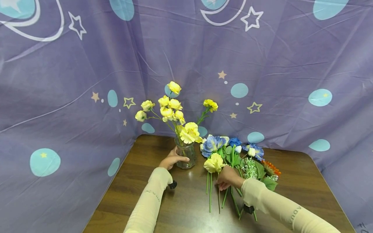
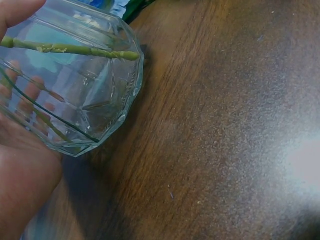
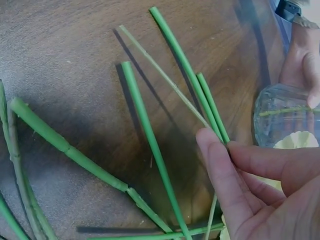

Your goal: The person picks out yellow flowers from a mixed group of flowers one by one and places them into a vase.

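My left hand [image 1: 171, 160] grips the clear glass vase [image 1: 188, 161], its thumb across the front and its fingers seen through the glass in the left wrist view. Several yellow flowers [image 1: 175, 105] stand in the vase, their stems [image 2: 75, 49] showing inside. Right of it, my right hand [image 1: 228, 178] pinches the thin stem [image 3: 165, 85] of a pale yellow flower [image 1: 214, 162] between thumb and fingers. The stem's lower end points toward the table's near side, and the bloom is beside the hand, overlapping the pile of flowers in the head view.
Beside my right hand lies a pile of artificial flowers: a blue-violet bloom [image 1: 213, 145], white buds [image 1: 251, 152], a white-tipped sprig [image 1: 249, 168] and an orange flower [image 1: 271, 168]. Their green stems [image 3: 155, 150] spread over the brown wooden table [image 1: 186, 207]. A purple curtain [image 1: 186, 48] hangs behind.
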### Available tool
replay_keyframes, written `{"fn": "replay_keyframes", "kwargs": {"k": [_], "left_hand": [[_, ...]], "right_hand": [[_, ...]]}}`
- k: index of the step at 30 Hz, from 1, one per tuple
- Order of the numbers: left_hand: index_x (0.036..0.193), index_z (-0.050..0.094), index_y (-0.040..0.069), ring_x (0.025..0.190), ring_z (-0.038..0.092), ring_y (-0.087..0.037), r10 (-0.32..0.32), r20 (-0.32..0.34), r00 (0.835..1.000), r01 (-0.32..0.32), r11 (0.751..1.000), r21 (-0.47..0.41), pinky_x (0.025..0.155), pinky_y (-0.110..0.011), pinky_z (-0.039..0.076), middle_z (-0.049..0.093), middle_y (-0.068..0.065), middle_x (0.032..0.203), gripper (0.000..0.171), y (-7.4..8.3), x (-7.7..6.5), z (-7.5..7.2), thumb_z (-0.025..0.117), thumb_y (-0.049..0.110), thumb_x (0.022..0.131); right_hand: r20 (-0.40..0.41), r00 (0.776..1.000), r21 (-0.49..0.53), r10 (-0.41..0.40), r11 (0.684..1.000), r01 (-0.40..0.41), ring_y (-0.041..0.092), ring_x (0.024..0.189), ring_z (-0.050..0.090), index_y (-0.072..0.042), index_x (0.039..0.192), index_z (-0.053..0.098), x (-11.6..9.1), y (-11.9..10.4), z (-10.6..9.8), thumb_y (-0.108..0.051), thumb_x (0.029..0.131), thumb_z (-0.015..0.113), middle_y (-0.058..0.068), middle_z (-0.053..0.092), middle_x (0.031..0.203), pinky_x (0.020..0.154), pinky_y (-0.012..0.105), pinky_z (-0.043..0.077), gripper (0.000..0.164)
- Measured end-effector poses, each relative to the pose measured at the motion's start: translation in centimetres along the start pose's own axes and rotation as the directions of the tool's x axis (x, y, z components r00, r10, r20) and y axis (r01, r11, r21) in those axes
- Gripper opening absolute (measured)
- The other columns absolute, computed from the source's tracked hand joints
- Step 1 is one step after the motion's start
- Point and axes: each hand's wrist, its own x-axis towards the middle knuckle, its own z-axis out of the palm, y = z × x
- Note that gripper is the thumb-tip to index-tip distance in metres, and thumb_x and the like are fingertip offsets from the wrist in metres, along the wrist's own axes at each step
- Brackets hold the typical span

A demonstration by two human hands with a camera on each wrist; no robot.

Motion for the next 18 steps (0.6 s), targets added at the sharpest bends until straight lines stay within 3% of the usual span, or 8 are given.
{"fn": "replay_keyframes", "kwargs": {"k": [18], "left_hand": [[0.156, 0.036, 0.010, 0.140, 0.046, -0.040, 0.013, 0.015, 1.000, -0.012, 1.000, -0.016, 0.118, -0.051, 0.038, 0.050, -0.018, 0.151, 0.096, 0.1, -0.1, 0.0, 0.085, 0.005, 0.074]], "right_hand": [[-0.025, 0.999, 0.117, -0.049, 0.992, 0.051, 0.027, 0.055, 0.072, 0.017, 0.084, 0.070, 0.6, -1.5, -3.1, 0.011, 0.083, 0.070, 0.024, 0.072, 0.069, 0.060, 0.044, 0.064, 0.006]]}}
